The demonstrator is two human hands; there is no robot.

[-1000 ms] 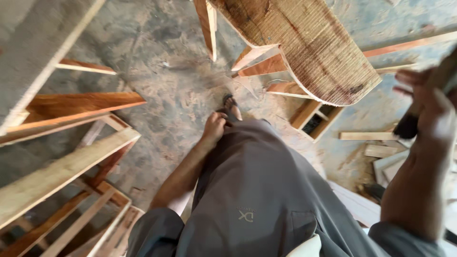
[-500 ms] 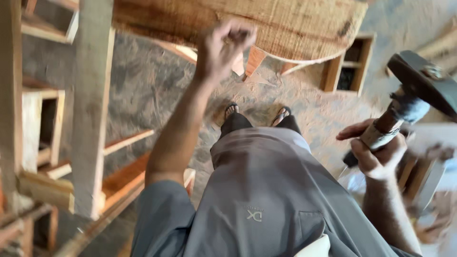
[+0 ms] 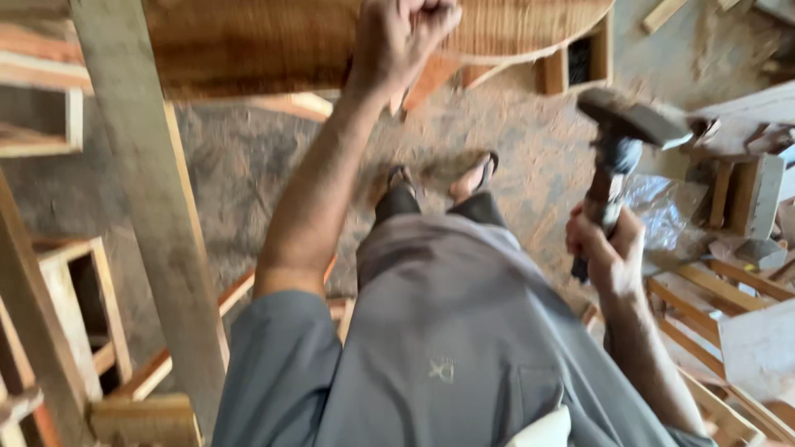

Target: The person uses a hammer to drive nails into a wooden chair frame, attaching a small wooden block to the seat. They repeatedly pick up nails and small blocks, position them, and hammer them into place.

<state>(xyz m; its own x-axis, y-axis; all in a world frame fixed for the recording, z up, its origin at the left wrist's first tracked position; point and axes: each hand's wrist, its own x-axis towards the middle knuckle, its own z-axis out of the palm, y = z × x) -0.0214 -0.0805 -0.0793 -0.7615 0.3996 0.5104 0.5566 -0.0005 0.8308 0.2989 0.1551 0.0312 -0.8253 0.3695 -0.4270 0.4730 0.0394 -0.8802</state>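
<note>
The dusty floor [image 3: 248, 157], brown with sawdust, fills the middle of the view, and across the top of the frame runs a large woven-faced wooden panel [image 3: 265, 41] with a curved lower edge, the biggest thing here. A pale upright timber post [image 3: 157, 223] slants down the left side, with open wooden frames [image 3: 74, 323] stacked behind and beside it. On the right lie more slatted frames [image 3: 729, 290], loose wood offcuts [image 3: 762, 194] and a crumpled sheet of clear plastic [image 3: 662, 211]. The person's grey shirt [image 3: 431, 348] takes up the lower centre, and below the panel two feet in sandals [image 3: 443, 178] stand on the floor. The left hand [image 3: 402, 33] is raised to the lower edge of the woven panel with its fingers curled into a fist (whether it grips the edge or something small against it cannot be told, since the picture is blurred there). The right hand [image 3: 609, 248] is closed around the dark handle of a hammer [image 3: 621, 145], held low on the shaft, with the blocky metal head lifted up and tilted toward the panel; the hammer head is well apart from the panel and hangs in the air above the floor, to the right of the feet.
</note>
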